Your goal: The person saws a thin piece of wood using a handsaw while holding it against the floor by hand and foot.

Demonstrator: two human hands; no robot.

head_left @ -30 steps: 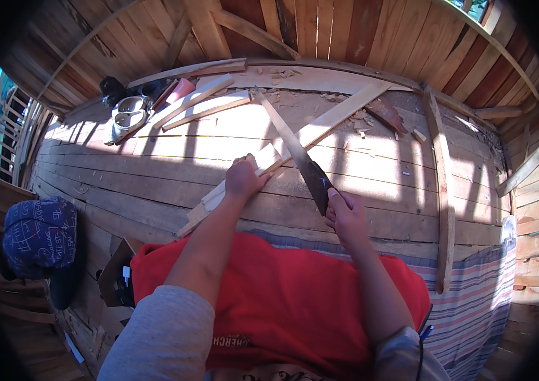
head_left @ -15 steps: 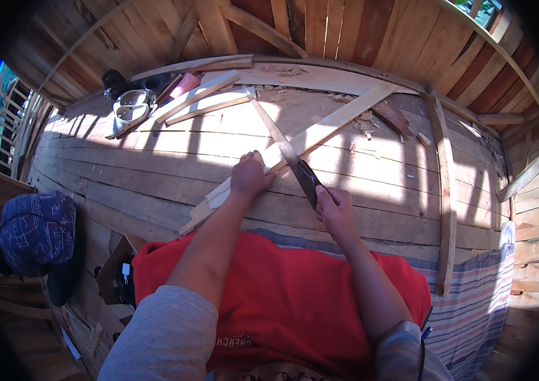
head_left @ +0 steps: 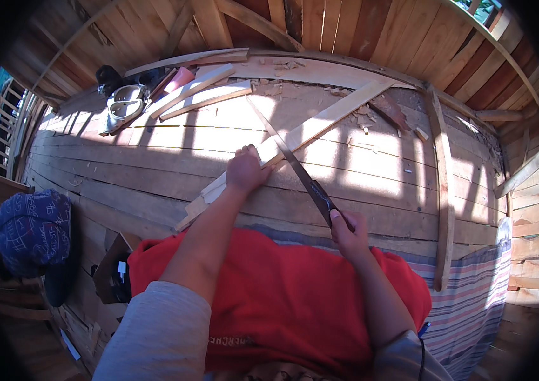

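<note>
The left hand (head_left: 247,170) is clamped over the long pale board (head_left: 336,116), which slants across the plank floor (head_left: 123,171) from near the lap up toward the far wall; the right hand (head_left: 349,232) is closed round the handle of the saw (head_left: 291,155), whose blade crosses the board just beyond the left hand. Wood shavings (head_left: 363,119) and a dark reddish piece of wood (head_left: 390,113) lie near the board's far end. To the right, a timber beam (head_left: 442,190) stands between the saw and the side wall, its near end over a striped cloth (head_left: 466,317). Two shorter pale sticks (head_left: 209,105) lie ahead on the left, close to a pink object (head_left: 181,77) and a pale object with two hollows (head_left: 125,103). Nearer, a dark blue patterned cap (head_left: 34,232) and an open cardboard box (head_left: 105,267) flank the left arm, and red fabric (head_left: 288,279) covers the lap.
</note>
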